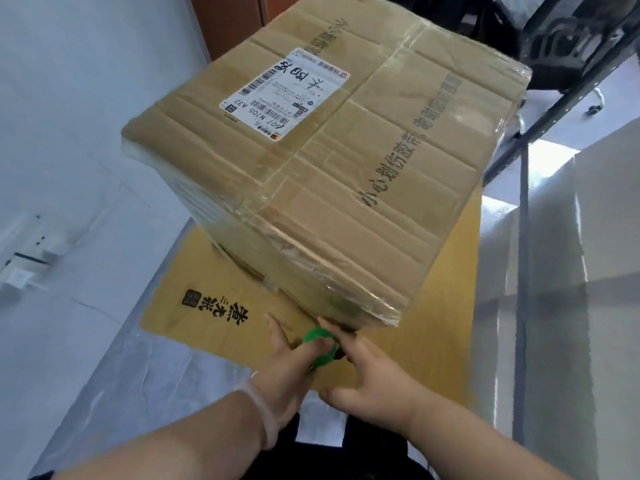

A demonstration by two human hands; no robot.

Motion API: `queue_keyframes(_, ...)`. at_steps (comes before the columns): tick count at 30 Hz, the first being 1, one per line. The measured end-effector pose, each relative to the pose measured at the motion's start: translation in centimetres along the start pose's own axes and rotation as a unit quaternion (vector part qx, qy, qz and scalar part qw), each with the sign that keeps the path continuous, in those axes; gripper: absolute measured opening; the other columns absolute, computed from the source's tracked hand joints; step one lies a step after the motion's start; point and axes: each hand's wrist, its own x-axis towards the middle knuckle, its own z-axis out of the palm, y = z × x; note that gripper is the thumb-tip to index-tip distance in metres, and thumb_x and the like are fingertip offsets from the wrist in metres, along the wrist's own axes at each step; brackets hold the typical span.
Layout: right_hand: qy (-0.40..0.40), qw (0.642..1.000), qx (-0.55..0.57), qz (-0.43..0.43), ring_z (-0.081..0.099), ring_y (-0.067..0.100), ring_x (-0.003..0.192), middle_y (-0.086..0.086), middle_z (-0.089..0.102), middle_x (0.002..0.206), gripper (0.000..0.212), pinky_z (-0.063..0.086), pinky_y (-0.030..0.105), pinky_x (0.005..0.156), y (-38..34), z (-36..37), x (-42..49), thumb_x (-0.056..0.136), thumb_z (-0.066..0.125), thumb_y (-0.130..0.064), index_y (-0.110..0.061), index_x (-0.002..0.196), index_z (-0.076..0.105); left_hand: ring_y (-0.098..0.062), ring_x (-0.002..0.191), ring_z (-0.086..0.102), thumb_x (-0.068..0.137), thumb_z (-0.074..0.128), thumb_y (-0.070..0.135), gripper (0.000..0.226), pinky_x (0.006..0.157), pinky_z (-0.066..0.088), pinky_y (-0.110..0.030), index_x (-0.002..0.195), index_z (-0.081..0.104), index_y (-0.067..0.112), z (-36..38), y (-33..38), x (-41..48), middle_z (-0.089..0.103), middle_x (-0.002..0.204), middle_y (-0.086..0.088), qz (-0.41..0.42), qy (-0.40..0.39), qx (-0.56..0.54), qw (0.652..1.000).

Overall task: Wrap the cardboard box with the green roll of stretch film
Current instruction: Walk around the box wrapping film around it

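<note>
Large brown cardboard box, skinned in glossy clear film, set corner-on atop a flat tan cardboard sheet with black printed characters. White shipping label on the top face. Small green roll of stretch film just below the box's near corner, between both hands. Left hand curled on the roll, forefinger straight on the sheet; clear band at the wrist. Right hand against the roll's other side, forefinger toward the corner; grip unclear. Dark metal shelf frame upper right.
</note>
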Motion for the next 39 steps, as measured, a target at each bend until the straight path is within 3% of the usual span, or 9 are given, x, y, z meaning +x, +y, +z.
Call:
queue_keyframes(3,-0.058,0.996,-0.040,-0.050,0.039,0.002,0.120,-0.013,0.029,0.140,0.088,0.028,0.011,0.099,0.6,-1.3,-0.1,0.080,0.067,-0.035,-0.035,0.149,0.012,-0.019,0.105,0.062,0.084,0.071,0.003,0.115,0.088,0.047,-0.033,0.151,-0.008,0.053,1.6,-1.4,-0.8,0.054,0.139,-0.012,0.029,0.074,-0.057,0.995)
queue_keyframes(9,-0.092,0.991,-0.040,-0.087,0.042,0.011,0.127,-0.005,0.036,0.136,0.077,0.037,0.023,0.100,2.2,-3.2,-0.7,0.068,0.062,-0.045,-0.027,0.136,0.029,-0.017,0.107,0.061,0.058,0.081,0.020,0.136,0.100,0.041,-0.035,0.148,-0.015,0.053,4.8,-3.6,-2.7,0.060,0.125,-0.007,0.076,0.123,-0.122,0.982)
queue_keyframes(16,-0.117,0.988,0.011,-0.096,0.047,-0.002,0.121,-0.020,0.046,0.127,0.059,0.037,0.012,0.094,4.2,-4.9,-2.3,0.078,0.068,-0.029,-0.041,0.121,0.028,-0.028,0.134,0.048,0.040,0.078,0.035,0.145,0.114,0.034,-0.043,0.151,-0.014,0.046,7.2,-5.2,-4.2,0.055,0.131,-0.005,0.085,0.122,-0.135,0.980)
queue_keyframes(20,-0.088,0.991,-0.044,-0.086,0.047,0.000,0.116,-0.016,0.041,0.125,0.065,0.040,0.023,0.100,4.8,-5.8,-2.4,0.075,0.066,-0.038,-0.062,0.113,0.020,-0.025,0.131,0.051,0.063,0.080,0.024,0.135,0.117,0.031,-0.045,0.152,-0.019,0.042,8.0,-4.9,-3.4,0.059,0.121,0.001,0.054,0.079,-0.104,0.990)
queue_keyframes(24,-0.029,0.997,-0.039,-0.064,0.043,0.000,0.122,-0.013,0.045,0.129,0.064,0.039,0.027,0.105,5.7,-6.8,-2.2,0.073,0.070,-0.035,-0.044,0.123,0.031,-0.027,0.130,0.050,0.092,0.064,0.008,0.108,0.117,0.031,-0.048,0.152,-0.018,0.042,9.4,-4.9,-2.1,0.059,0.118,-0.002,0.054,0.061,-0.116,0.990)
queue_keyframes(27,-0.049,0.996,-0.040,-0.063,0.047,-0.012,0.115,-0.020,0.050,0.121,0.061,0.041,0.019,0.100,6.4,-8.0,-2.6,0.074,0.072,-0.028,-0.050,0.113,0.030,-0.031,0.128,0.052,0.091,0.064,0.008,0.106,0.100,0.047,-0.043,0.153,-0.015,0.044,10.5,-5.7,-1.8,0.048,0.144,-0.014,0.032,0.051,-0.168,0.984)
queue_keyframes(29,-0.076,0.993,-0.052,-0.068,0.046,-0.016,0.114,-0.022,0.049,0.123,0.068,0.041,0.013,0.095,7.1,-8.9,-3.0,0.074,0.072,-0.029,-0.057,0.115,0.026,-0.032,0.113,0.056,0.092,0.063,0.008,0.102,0.088,0.048,-0.039,0.153,-0.010,0.046,11.4,-6.1,-2.0,0.056,0.130,-0.016,0.021,0.062,-0.174,0.983)
queue_keyframes(33,-0.131,0.982,-0.098,-0.093,0.044,-0.006,0.118,-0.018,0.042,0.130,0.071,0.040,0.020,0.101,8.1,-11.0,-2.3,0.073,0.070,-0.036,-0.061,0.124,0.026,-0.027,0.135,0.045,0.093,0.065,0.016,0.106,0.119,0.027,-0.045,0.150,-0.017,0.048,12.7,-6.5,-1.3,0.050,0.140,-0.008,0.025,0.082,-0.145,0.986)
queue_keyframes(39,-0.227,0.960,-0.109,-0.126,0.039,-0.002,0.125,-0.019,0.041,0.137,0.059,0.036,0.023,0.107,8.4,-16.0,2.0,0.073,0.070,-0.039,-0.045,0.120,0.034,-0.028,0.099,0.062,0.091,0.064,0.009,0.103,0.079,0.051,-0.039,0.151,-0.008,0.051,17.0,-5.5,0.6,0.054,0.135,-0.019,0.052,0.189,-0.236,0.952)
